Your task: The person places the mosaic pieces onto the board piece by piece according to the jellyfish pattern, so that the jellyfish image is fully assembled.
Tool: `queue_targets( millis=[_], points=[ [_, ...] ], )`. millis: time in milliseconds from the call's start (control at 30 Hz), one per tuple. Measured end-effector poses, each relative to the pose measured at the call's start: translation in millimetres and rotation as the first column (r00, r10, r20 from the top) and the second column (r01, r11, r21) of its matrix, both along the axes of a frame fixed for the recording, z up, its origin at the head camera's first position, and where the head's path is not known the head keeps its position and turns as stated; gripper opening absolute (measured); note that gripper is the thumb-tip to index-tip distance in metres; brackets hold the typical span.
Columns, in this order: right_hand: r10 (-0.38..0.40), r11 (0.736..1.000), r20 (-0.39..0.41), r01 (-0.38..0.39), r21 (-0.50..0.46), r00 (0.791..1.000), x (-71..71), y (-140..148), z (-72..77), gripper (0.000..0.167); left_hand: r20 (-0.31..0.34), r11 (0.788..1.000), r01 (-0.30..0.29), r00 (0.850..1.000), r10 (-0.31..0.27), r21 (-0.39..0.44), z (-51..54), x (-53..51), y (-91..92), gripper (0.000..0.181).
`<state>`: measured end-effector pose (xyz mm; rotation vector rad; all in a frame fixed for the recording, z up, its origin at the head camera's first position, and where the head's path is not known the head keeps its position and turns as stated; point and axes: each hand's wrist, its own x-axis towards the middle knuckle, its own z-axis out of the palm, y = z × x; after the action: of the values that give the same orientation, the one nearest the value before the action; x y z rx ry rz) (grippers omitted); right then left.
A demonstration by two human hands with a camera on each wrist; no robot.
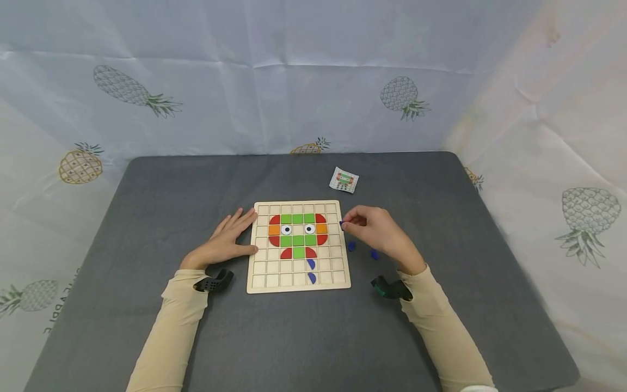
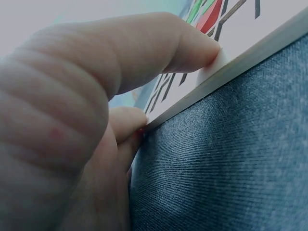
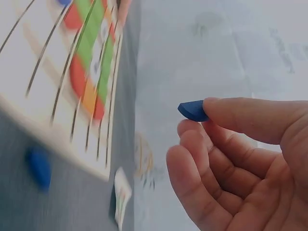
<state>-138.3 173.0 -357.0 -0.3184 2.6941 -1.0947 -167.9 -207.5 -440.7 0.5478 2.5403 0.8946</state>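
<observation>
A wooden grid board (image 1: 266, 267) carries a pattern of green, red and orange pieces with two eye pieces. Two blue quarter-round pieces (image 1: 312, 278) lie in its lower squares. My left hand (image 1: 222, 242) rests at the board's left edge, fingers spread; in the left wrist view the thumb (image 2: 192, 48) touches the board's top near the rim. Just off the right edge, my right hand (image 1: 377, 228) pinches a blue quarter-round piece (image 3: 192, 110) between thumb and fingertips. Two more blue pieces (image 1: 351, 246) lie on the table below that hand.
A small pattern card (image 1: 344, 180) lies behind the board, to the right, printed with a similar coloured figure. The dark grey table (image 1: 294, 337) runs back to a hanging cloth (image 1: 274, 98) with pineapple prints. Each wrist wears a black strap (image 1: 392, 288).
</observation>
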Motion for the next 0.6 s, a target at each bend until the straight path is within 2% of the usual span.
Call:
queue_targets(
  millis=[100,267,600],
  points=[
    [0.052,0.998,0.006,-0.052,-0.024,0.999,-0.4,-18,2.8,0.012,-0.003,1.0,0.002,1.0,-0.002,-0.004,-0.2,0.3,-0.7,0.097],
    [0.097,0.995,0.037,-0.095,-0.038,0.995,-0.6,-39,1.5,0.01,0.001,1.0,-0.002,1.0,0.002,-0.008,-0.6,0.2,-0.4,0.098],
    [0.186,0.982,0.041,-0.187,0.031,0.982,4.3,-67,-17.0,0.011,0.004,1.0,-0.011,1.0,0.011,-0.003,-0.7,-0.4,0.2,0.098]
  ],
)
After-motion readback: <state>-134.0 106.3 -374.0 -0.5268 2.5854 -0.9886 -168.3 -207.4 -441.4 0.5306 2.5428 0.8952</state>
